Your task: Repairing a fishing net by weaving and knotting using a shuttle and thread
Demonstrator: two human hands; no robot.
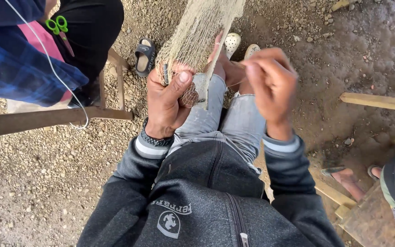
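— Keeping the fishing net (pixel 197 32) taut is what matters most here, we think: our left hand (pixel 166 103) has to hold the bunched mesh firm so the knot sits where we want it.

— Agreed. We have the left thumb pressed over the gathered netting, fingers curled shut around it, with a small dark lead weight (pixel 165 73) showing at the edge of the grip. The net hangs down from above and ends over our knees, against the grey jeans (pixel 243 121).

— And our right hand (pixel 270 87)?

— Raised just beside the net, fingertips pinched together. A fine twine (pixel 234 83) seems to run from them back towards the mesh, but it is too thin for us to be sure what the pinch holds.

— Then we would pull evenly, in line with the mesh, and not let the left grip slip; a jerk could distort the loop.

— Around us: a person in a blue plaid shirt (pixel 19 68) to our left with green-handled scissors (pixel 57 25), a wooden bench rail (pixel 46 120), a black sandal (pixel 145 54) on the gravel, and someone's foot (pixel 346 176) to our right.
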